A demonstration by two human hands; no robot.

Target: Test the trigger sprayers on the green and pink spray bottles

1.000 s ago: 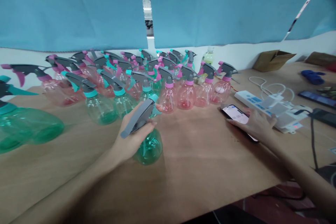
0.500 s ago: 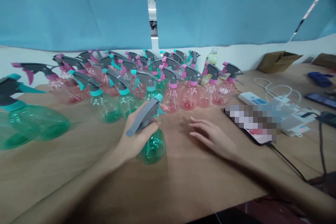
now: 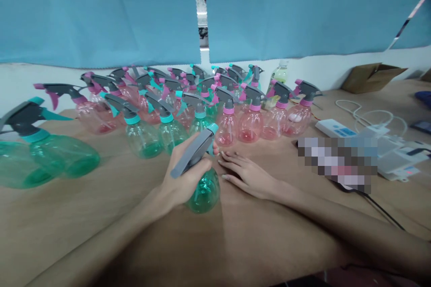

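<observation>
A green spray bottle (image 3: 203, 193) with a grey and teal trigger head stands on the table in front of me. My left hand (image 3: 183, 170) is wrapped round its neck, just under the head. My right hand (image 3: 251, 175) lies low over the table, just right of that bottle, with its fingers stretched out toward it and nothing in them. Whether its fingertips touch the bottle I cannot tell. Behind the hands stand several more spray bottles, among them a clear-green one (image 3: 143, 141) with a teal collar and a pink one (image 3: 251, 128) with a pink collar.
Green spray bottles (image 3: 67, 154) lie tilted at the left. On the right are a phone (image 3: 336, 166), blurred out, a white power strip (image 3: 333, 128) and cables. A cardboard box (image 3: 372, 78) and a labelled drink bottle (image 3: 279, 74) stand near the back wall.
My right hand has moved left, closer to the held spray bottle. The whole view has shifted slightly, so things sit further right. My left hand keeps its hold.
</observation>
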